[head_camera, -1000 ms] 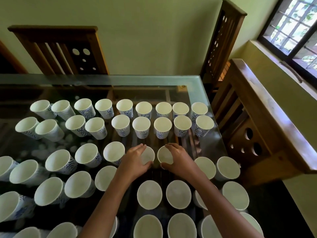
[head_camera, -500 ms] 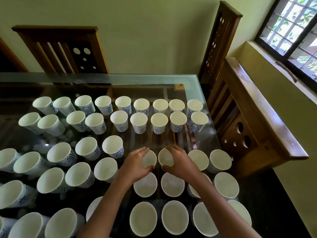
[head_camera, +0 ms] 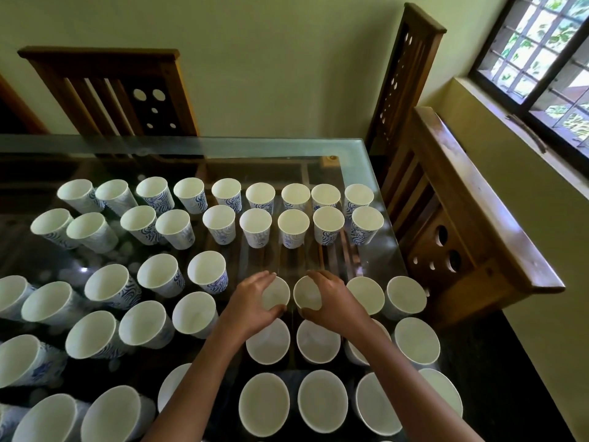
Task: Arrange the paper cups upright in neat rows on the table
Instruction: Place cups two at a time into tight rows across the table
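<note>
Several white paper cups with blue patterns stand upright in rows on the glass table (head_camera: 350, 161). My left hand (head_camera: 251, 301) grips one cup (head_camera: 276, 295) around its rim, fingers behind and thumb in front. My right hand (head_camera: 334, 301) grips the neighbouring cup (head_camera: 306, 296) the same way. Both cups stand side by side in the third row from the far edge. Two far rows (head_camera: 255, 215) are even. Two cups (head_camera: 366, 295) (head_camera: 406, 296) stand to the right of my hands.
Wooden chairs stand at the far edge (head_camera: 108, 90) and along the right side (head_camera: 471, 212) of the table. A window (head_camera: 541, 59) is at the upper right. A bare strip of glass (head_camera: 287, 260) lies between the second row and my hands.
The camera has shifted, so the cups appear slightly lower and nearer. Both hands stay on the same two cups, which sit a little closer together.
</note>
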Tool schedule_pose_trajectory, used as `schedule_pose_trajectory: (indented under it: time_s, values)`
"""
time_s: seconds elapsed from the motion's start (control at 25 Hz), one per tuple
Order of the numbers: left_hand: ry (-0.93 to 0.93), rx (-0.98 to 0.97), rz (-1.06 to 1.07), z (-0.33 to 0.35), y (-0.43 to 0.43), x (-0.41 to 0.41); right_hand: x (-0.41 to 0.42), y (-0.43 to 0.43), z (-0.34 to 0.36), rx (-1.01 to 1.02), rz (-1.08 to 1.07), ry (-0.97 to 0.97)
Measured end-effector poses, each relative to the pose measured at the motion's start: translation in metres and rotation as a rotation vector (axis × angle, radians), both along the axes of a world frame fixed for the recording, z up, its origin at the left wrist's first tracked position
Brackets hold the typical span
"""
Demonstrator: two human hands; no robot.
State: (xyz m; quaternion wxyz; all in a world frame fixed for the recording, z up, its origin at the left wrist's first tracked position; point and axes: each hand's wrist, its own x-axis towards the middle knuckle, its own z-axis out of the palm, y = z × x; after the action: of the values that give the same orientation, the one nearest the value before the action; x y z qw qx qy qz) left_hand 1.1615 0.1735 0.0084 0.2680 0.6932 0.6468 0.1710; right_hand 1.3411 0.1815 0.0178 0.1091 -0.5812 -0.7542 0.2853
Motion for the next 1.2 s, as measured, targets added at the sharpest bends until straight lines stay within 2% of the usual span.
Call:
schedule_pose_trajectory:
  time_s: [0.6,0.88,1.2]
  values:
    - [0.002,0.034,0.003,0.008,0.013,-0.002,0.0,0.019,0.002,0.028,0.014,0.013]
    - [0.017,0.126,0.107,0.028,0.086,-0.017,-0.026,0.093,0.016,0.071,0.014,0.052]
    - [0.141,0.082,0.076,0.011,0.143,-0.029,-0.045,0.148,0.001,0.134,0.042,-0.101]
